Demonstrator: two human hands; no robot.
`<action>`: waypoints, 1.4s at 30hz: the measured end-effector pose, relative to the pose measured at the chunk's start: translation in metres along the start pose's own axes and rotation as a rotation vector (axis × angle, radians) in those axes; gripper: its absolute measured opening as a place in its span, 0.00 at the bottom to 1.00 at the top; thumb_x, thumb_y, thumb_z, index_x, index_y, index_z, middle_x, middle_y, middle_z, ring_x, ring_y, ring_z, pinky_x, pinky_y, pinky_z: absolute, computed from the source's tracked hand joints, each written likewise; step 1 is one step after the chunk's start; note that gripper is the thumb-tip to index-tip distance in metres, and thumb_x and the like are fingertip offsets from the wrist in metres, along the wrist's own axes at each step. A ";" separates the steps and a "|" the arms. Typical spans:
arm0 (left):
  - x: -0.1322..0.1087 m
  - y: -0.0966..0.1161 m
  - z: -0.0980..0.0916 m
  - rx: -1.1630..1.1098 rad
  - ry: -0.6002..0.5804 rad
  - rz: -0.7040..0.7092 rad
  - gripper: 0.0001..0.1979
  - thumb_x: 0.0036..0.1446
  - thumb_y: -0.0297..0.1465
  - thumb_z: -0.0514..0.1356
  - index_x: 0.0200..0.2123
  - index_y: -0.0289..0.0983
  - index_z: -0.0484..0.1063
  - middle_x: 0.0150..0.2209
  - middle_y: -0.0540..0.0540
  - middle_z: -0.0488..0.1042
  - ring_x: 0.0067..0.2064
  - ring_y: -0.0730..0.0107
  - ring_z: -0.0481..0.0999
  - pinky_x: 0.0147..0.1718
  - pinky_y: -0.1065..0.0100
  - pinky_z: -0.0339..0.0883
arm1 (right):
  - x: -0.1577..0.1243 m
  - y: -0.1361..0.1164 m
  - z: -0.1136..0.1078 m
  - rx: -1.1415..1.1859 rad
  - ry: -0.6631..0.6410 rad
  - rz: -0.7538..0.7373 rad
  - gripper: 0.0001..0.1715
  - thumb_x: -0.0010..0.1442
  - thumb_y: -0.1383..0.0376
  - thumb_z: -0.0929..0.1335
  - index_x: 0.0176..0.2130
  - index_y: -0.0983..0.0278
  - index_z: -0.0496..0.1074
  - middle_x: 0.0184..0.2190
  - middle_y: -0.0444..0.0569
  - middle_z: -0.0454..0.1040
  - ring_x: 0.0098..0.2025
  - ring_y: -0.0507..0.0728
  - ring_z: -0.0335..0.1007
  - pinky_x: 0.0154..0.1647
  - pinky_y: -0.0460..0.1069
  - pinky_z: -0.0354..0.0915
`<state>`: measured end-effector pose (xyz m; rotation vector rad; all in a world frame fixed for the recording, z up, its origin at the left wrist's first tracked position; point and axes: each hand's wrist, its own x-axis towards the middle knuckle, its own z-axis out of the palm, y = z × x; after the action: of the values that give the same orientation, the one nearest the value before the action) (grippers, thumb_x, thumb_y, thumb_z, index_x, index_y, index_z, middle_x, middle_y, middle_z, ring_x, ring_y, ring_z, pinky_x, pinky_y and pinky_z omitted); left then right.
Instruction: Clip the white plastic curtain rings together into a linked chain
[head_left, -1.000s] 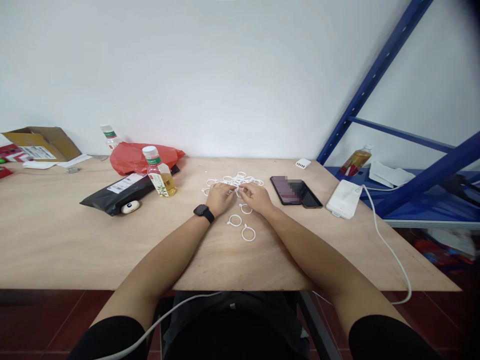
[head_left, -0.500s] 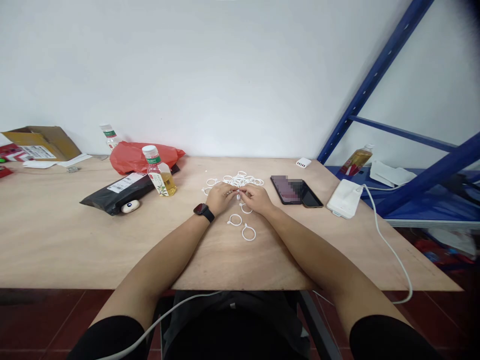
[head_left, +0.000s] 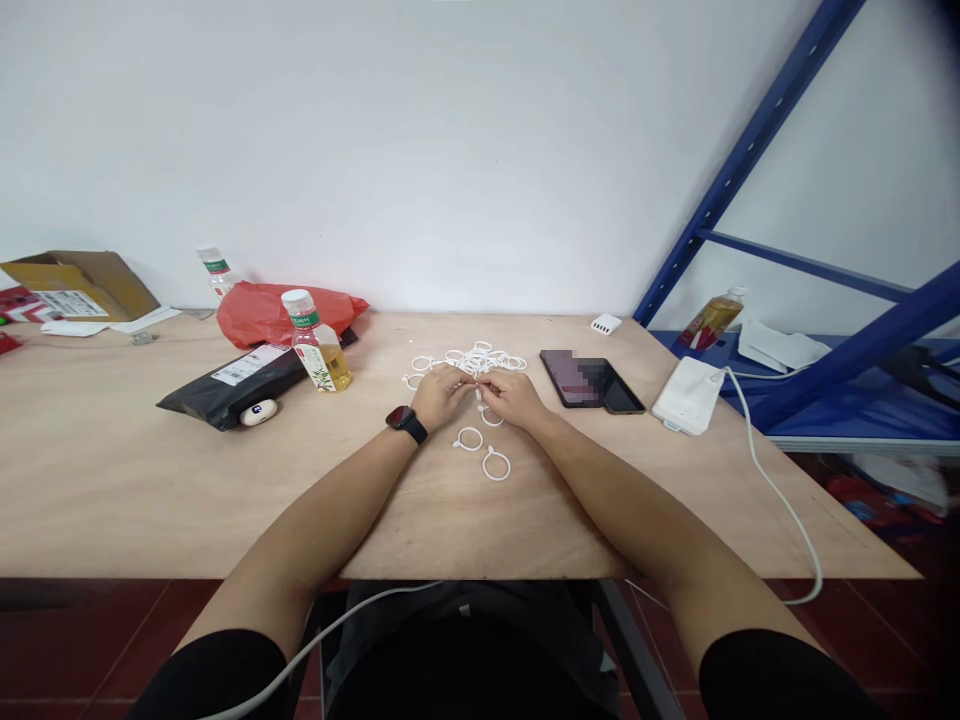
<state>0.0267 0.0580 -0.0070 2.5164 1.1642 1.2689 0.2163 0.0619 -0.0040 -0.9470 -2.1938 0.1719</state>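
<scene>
While the left hand (head_left: 442,397) and the right hand (head_left: 514,398) meet fingertip to fingertip over the table (head_left: 420,520), both are closed in a fine pinch on a small white piece (head_left: 478,395), its lower end showing beneath the fingers and the rest hidden. Just beyond them lies a pile of white rings (head_left: 480,359); on the person's side lie two loose rings (head_left: 496,480), apart from each other, each bearing a small knob (head_left: 491,450) on its rim, and a third ring (head_left: 489,424) is partly covered by the right hand. The rings look like smooth plastic, presumably light, fairly stiff and slightly slippery; the thin hoop might crack if bent hard, so the best hold is probably at the knob, with a second pinch on the hoop close beside it
</scene>
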 end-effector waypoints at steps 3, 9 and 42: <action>-0.001 0.000 0.003 -0.040 0.068 -0.040 0.06 0.60 0.34 0.62 0.33 0.39 0.76 0.34 0.47 0.79 0.38 0.65 0.76 0.42 0.62 0.69 | 0.001 -0.002 0.000 0.022 0.067 0.015 0.10 0.61 0.66 0.64 0.38 0.61 0.76 0.32 0.47 0.76 0.36 0.55 0.71 0.39 0.48 0.64; -0.002 -0.007 0.009 -0.089 0.067 -0.153 0.06 0.60 0.33 0.61 0.35 0.40 0.78 0.35 0.47 0.80 0.38 0.66 0.77 0.41 0.63 0.70 | 0.003 0.001 0.004 0.042 0.055 0.078 0.09 0.61 0.65 0.65 0.39 0.60 0.75 0.37 0.47 0.77 0.40 0.56 0.71 0.42 0.49 0.64; -0.004 -0.004 0.005 0.142 0.030 -0.225 0.08 0.61 0.37 0.59 0.38 0.44 0.79 0.43 0.46 0.76 0.48 0.60 0.70 0.51 0.55 0.56 | 0.002 0.010 0.008 0.149 0.041 0.130 0.10 0.63 0.63 0.66 0.42 0.60 0.77 0.37 0.47 0.80 0.39 0.55 0.74 0.41 0.48 0.66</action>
<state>0.0264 0.0596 -0.0149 2.3805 1.5449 1.2099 0.2157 0.0724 -0.0126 -0.9997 -2.0521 0.3689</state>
